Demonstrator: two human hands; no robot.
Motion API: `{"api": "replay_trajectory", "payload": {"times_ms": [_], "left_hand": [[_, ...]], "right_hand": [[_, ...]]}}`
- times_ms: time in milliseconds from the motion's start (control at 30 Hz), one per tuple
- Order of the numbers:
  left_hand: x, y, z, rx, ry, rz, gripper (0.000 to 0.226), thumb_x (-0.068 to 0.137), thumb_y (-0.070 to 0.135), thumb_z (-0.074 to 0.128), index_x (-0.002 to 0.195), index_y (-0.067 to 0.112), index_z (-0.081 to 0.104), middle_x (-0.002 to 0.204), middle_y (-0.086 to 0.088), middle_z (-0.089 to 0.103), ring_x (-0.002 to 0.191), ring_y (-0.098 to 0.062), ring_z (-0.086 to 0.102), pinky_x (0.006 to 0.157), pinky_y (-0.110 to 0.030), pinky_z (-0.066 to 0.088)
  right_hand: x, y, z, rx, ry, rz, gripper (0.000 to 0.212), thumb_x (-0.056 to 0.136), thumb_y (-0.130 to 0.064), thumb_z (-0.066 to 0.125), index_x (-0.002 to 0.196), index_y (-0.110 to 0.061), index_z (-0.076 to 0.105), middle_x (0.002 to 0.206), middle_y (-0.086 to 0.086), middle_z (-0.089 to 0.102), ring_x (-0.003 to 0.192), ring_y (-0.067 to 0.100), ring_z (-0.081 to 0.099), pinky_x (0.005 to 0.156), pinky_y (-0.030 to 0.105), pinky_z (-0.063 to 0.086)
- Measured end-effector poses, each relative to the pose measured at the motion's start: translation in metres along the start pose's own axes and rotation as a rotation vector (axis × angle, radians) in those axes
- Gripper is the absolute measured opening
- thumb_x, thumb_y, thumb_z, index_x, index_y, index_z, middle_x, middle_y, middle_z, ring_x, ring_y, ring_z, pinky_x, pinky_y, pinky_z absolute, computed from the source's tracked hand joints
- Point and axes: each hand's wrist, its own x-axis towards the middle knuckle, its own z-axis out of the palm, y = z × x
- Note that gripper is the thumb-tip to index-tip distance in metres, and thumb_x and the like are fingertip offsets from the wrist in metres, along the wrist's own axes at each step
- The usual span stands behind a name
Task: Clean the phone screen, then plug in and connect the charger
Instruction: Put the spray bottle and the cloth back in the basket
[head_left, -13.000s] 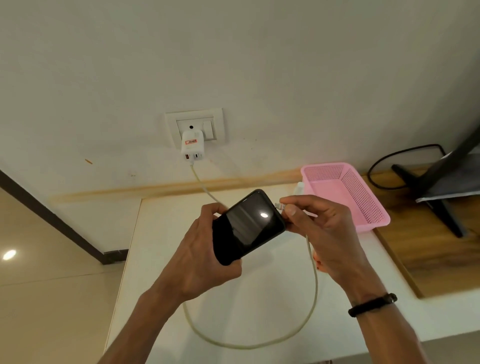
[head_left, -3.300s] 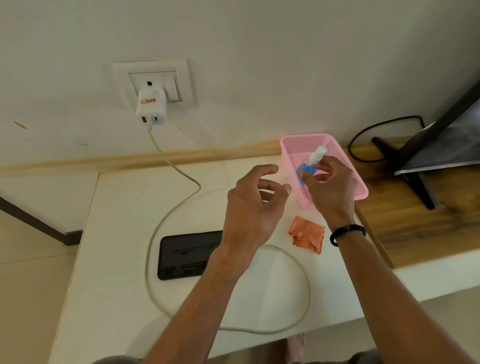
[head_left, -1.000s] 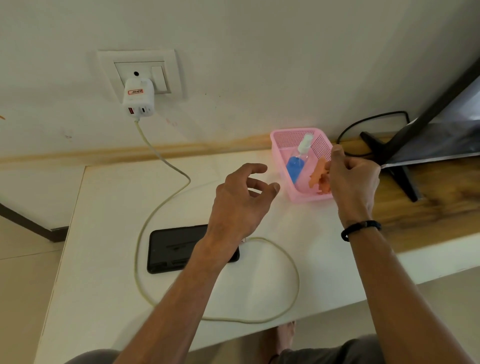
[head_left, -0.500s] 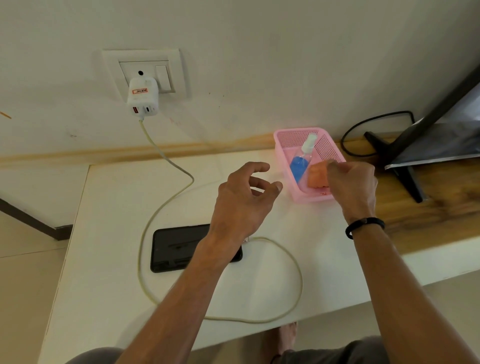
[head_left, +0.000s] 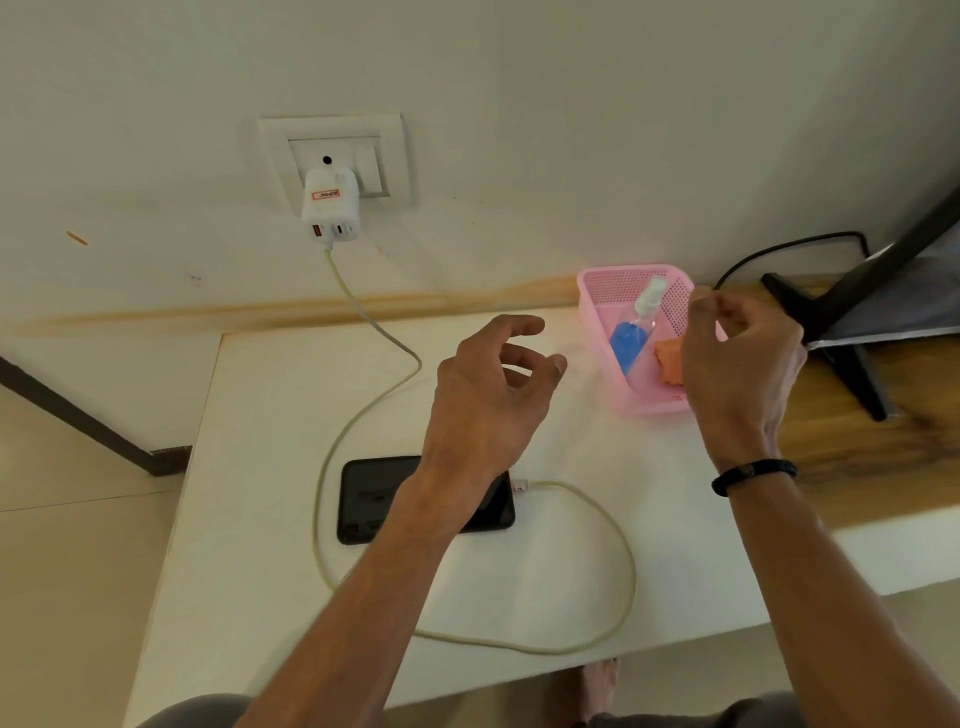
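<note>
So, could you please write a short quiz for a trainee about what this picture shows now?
1. True or false: the charger sits in the wall socket.
2. Which things lie in the pink basket? A) phone and cable B) spray bottle and orange cloth C) nothing
3. Fill in: the phone lies flat on the ____ table, partly hidden by the left forearm.

Key:
1. True; its cable loops across the table to the phone's end.
2. B; the spray bottle and orange cloth lie beside the right hand.
3. white
</note>
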Motion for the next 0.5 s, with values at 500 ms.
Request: {"api": "replay_trajectory", "payload": {"times_ms": [500], "left_hand": [[0.007, -0.006, -0.094, 0.063, 0.407, 0.133, 0.023, 0.095, 0.034, 0.069, 0.118, 0.035, 0.067, 0.072, 0.01, 0.066, 0.064, -0.011, 0.063, 0.064, -0.023, 0.056]], "right_hand": [[-0.078, -0.067, 0.075, 0.141, -0.284, -0.632, 0.016, 0.101, -0.02, 0.064, 0.113, -0.012, 0.072, 0.111, 0.001, 0.07, 0.064, 0.012, 0.061, 0.059, 0.02, 0.052]]}}
